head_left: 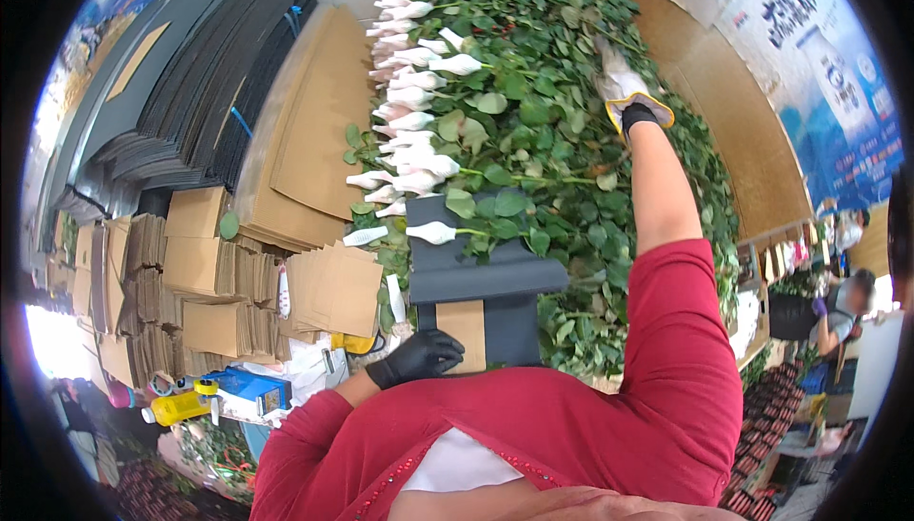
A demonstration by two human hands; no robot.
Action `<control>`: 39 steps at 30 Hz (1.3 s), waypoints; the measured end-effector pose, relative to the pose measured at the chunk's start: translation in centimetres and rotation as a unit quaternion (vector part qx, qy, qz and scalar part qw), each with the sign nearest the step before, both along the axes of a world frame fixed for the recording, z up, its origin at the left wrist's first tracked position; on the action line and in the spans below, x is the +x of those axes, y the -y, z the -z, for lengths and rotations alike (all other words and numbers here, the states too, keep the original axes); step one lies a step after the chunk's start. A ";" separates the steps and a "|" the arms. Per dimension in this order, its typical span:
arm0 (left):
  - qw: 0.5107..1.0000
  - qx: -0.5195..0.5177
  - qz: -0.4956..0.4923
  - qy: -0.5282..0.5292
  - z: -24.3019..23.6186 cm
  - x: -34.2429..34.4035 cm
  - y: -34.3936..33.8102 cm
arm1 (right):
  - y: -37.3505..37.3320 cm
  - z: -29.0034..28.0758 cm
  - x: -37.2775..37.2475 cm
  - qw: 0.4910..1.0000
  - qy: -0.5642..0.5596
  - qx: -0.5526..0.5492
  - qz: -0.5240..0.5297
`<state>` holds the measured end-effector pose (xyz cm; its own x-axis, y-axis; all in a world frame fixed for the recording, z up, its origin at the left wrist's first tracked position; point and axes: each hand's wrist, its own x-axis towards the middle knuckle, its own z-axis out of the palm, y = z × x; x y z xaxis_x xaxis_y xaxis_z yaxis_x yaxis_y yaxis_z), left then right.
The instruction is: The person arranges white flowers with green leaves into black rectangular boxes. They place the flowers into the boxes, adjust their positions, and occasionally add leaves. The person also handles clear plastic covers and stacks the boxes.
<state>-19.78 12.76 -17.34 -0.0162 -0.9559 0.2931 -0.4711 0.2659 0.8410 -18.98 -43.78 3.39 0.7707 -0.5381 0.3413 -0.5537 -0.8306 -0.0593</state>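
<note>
My left hand (425,358), in a black glove, lies at the near end of a brown cardboard strip (461,323), its fingers stretched across the strip's edge. The strip rests on a dark grey sheet (512,323) whose far part is folded into a roll. One rose with a white sleeved head (431,232) lies across the far part of the sheet. My right hand (619,73), in a whitish work glove with a yellow-edged cuff, reaches far out over the leafy stems (533,83). Its fingers are blurred, and what they touch cannot be made out.
Many sleeved rose heads (411,97) line the pile's left side. Further left stand cardboard pieces (202,264), large brown sheets (319,130) and stacked dark sheets (181,92). A yellow bottle (179,408) lies near a blue box (249,391). A brown board (733,111) walls the right side; another person (840,307) is beyond.
</note>
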 end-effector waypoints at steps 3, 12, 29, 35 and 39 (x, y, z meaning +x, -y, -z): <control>0.999 -0.011 0.028 -0.034 1.7 -0.2 0.6 | 6.5 5.7 0.9 0.977 -0.202 0.018 0.071; 0.981 0.131 -0.013 -0.141 -1.0 0.4 -0.7 | -14.3 -11.3 -17.6 0.985 0.026 -0.155 -0.076; 0.988 0.023 0.016 0.151 -3.3 -0.4 1.8 | -20.4 2.3 -15.1 0.992 -0.075 0.083 -0.066; 0.988 0.146 0.026 -0.030 -4.2 0.8 -1.8 | -23.3 -8.9 -24.5 0.991 0.001 -0.047 -0.129; 0.988 0.152 -0.023 0.018 -0.6 0.4 -3.2 | -27.2 -0.5 -27.3 0.927 -0.260 0.228 -0.142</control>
<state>-19.33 15.92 -16.71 0.0237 -0.9997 -0.0086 -0.5080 -0.0194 0.8611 -46.31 -16.58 3.91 0.9004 -0.2844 -0.3292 -0.3679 -0.9017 -0.2271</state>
